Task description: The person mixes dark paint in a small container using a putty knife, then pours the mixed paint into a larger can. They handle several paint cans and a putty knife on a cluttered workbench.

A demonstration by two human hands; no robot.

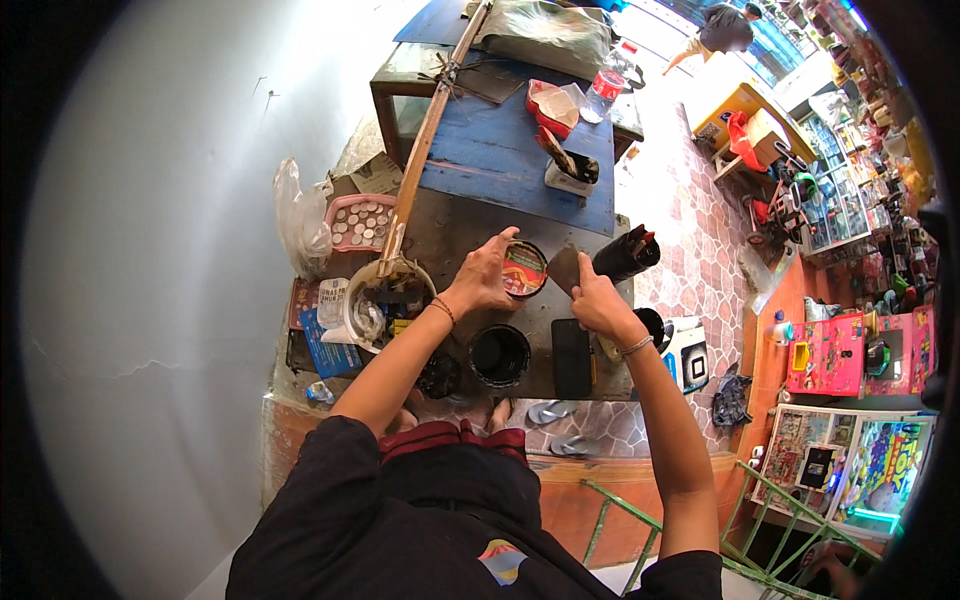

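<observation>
My left hand is closed around the side of a round tin with a red and green label and a dark rim. Just right of it, my right hand grips a scraper with a wide, flat dark blade; its handle is mostly hidden in my fingers. The blade is close to the tin, and I cannot tell whether they touch. Nearer to me stands an open black pot with a dark inside. A black phone lies to the right of this pot, below my right hand.
A black cup with tools stands at the right edge. On the left are a white bucket of odds and ends and a pink tray of coins. A wooden post rises beside the blue board. Slippers lie below.
</observation>
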